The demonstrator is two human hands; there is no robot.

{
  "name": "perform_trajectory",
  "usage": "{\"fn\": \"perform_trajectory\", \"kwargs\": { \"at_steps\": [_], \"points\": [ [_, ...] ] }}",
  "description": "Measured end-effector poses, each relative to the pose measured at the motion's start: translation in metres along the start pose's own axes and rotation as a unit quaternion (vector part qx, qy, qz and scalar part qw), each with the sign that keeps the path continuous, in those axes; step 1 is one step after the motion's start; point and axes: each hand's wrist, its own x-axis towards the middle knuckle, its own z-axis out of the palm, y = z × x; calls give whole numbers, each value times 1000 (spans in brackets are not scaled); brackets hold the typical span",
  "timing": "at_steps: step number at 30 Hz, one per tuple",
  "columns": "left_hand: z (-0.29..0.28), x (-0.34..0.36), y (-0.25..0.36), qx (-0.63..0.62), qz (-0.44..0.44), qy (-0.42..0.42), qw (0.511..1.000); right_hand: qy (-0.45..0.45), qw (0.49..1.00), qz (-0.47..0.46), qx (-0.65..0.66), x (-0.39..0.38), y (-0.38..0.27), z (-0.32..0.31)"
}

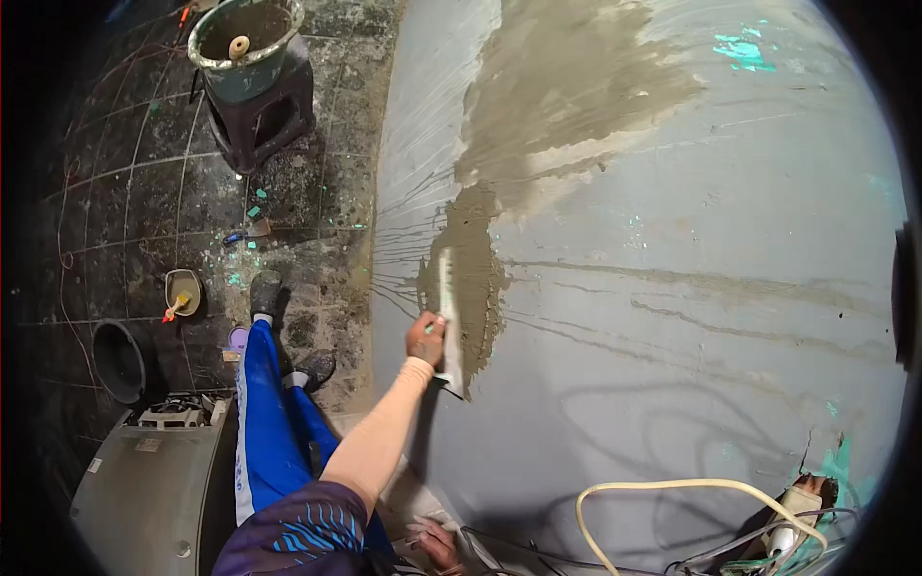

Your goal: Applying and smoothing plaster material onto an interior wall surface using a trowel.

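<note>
My left hand point(425, 340) is closed around a plastering trowel point(446, 288), whose long pale blade lies along a patch of wet grey-brown mortar point(473, 235) on the grey wall. The mortar has ridged edges, with thin wet runs spreading from it. A larger smoothed area of mortar point(557, 86) lies farther off. At the bottom edge is my right hand point(439, 545), partly in view, its fingers stretched out and apart. No object shows in it; its palm and what it rests on are hidden.
A mortar-smeared bucket point(252, 82) stands on a dark stool point(259, 120). On the stained tiles are a small tub with a brush point(182, 291), a black bucket point(122, 360), a scraper point(257, 228) and a grey appliance point(144, 490). A cream cable point(663, 483) loops at lower right.
</note>
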Motion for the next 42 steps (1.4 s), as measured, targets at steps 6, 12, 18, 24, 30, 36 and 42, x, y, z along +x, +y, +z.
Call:
{"fn": "perform_trajectory", "kwargs": {
  "at_steps": [6, 12, 18, 24, 30, 36, 42],
  "points": [
    [18, -94, 169, -66, 139, -52, 987, -5, 1000, -3, 6, 11, 0, -4],
    [-18, -84, 149, -62, 167, -2, 984, 15, 998, -44, 41, 6, -36, 28],
    [-58, -4, -22, -54, 27, 16, 998, 42, 987, 91, -126, -14, -88, 58],
    [-15, 40, -90, -11, -36, 7, 999, 20, 997, -27, -65, -8, -7, 19],
    [3, -16, -7, -66, 56, -57, 995, 20, 999, 1, -34, -13, -5, 18],
    [1, -97, 129, -99, 175, -111, 973, -15, 1000, -24, -11, 12, -19, 18],
    [-48, -79, 132, -73, 137, -54, 986, 3, 997, -73, -23, 1, -54, 37]
  ]
}}
